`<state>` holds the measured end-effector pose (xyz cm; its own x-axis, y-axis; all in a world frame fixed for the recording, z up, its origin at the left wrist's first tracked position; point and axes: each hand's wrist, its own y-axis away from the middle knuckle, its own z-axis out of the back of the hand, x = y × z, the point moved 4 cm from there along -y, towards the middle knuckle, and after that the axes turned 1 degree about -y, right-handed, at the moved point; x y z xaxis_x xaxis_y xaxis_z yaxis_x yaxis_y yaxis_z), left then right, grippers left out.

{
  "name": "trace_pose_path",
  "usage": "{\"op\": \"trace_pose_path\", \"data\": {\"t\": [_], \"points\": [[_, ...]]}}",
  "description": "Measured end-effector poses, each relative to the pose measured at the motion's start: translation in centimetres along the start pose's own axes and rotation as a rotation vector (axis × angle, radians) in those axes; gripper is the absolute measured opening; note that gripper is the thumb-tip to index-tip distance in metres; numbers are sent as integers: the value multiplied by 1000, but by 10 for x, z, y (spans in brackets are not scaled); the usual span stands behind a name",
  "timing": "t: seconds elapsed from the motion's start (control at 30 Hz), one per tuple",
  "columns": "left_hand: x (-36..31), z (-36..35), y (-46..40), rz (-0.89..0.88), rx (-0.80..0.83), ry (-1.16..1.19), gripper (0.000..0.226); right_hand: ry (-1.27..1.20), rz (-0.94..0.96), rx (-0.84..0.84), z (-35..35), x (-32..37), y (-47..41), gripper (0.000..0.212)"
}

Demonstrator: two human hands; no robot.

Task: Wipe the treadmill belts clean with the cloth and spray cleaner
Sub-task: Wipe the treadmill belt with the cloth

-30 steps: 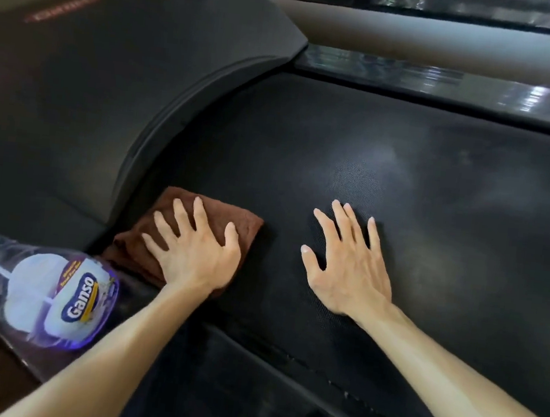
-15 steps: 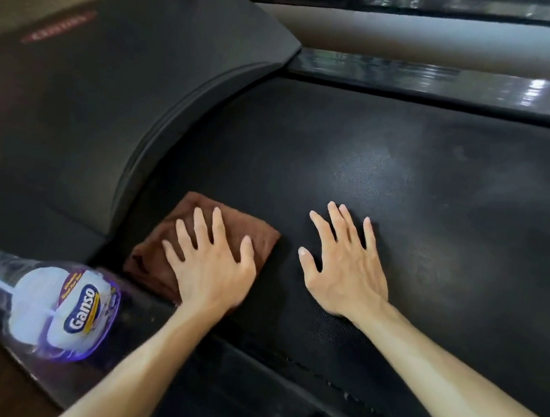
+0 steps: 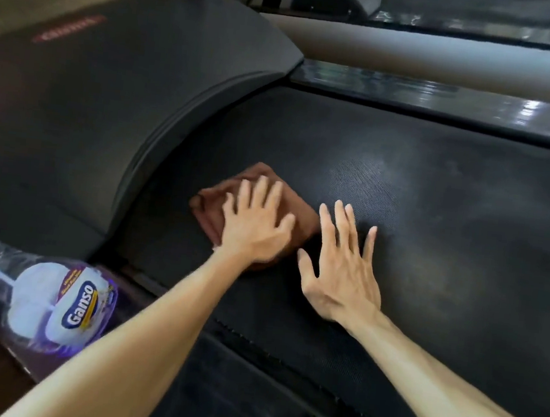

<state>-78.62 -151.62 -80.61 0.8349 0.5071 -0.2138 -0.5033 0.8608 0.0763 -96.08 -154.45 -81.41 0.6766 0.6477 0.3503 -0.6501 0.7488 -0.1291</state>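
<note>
A dark motor cover (image 3: pixel 101 105) adjoins a glossy side rail (image 3: pixel 448 97) before a pale wall (image 3: pixel 418 57).

The left hand (image 3: pixel 253 229) has slid the cloth (image 3: pixel 302 223) rightward beside the right hand (image 3: pixel 342 269)

Two hands (image 3: pixel 258 227), one cloth (image 3: pixel 303 219), one spray bottle (image 3: pixel 53 300), one belt (image 3: pixel 437 198).

A gym: two treadmills side by side, belt (image 3: pixel 404 194) and motor hood (image 3: pixel 108 106)
</note>
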Motion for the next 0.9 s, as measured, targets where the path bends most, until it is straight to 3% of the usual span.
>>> {"op": "trace_pose_path", "data": {"t": [0.03, 0.1, 0.17, 0.23, 0.27, 0.4, 0.57, 0.63, 0.73, 0.83, 0.9], "points": [[-9, 1, 5, -110, 13, 85, 61, -39, 6, -27, 2, 0, 1, 85], [-9, 19, 9, -189, -16, 515, 46, -110, 22, -78, 7, 0, 2, 83], [16, 41, 18, -127, -243, 770, 41, -145, 47, -113, 9, 0, 3, 79], [43, 53, 37, -18, -472, 614, 39, -122, 59, -123, 9, 1, 4, 77], [53, 53, 48, 32, -504, 496, 37, -89, 62, -124, 9, 3, 3, 76], [67, 28, 75, 85, -400, 143, 44, 44, 150, -135, 15, 24, -20, 63], [66, 17, 69, 63, -368, 12, 46, 93, 326, 126, -4, 60, -74, 60], [65, 20, 61, 24, -324, 10, 46, 120, 277, 208, -15, 56, -67, 65], [61, 20, 48, -79, -233, 104, 47, 109, 145, 177, -12, 38, -49, 68], [52, 17, 41, -190, -237, 134, 48, 135, 19, 222, 3, 15, -38, 68], [44, 14, 36, -174, -238, 132, 51, 189, -94, 270, 17, 0, -35, 70]]}}
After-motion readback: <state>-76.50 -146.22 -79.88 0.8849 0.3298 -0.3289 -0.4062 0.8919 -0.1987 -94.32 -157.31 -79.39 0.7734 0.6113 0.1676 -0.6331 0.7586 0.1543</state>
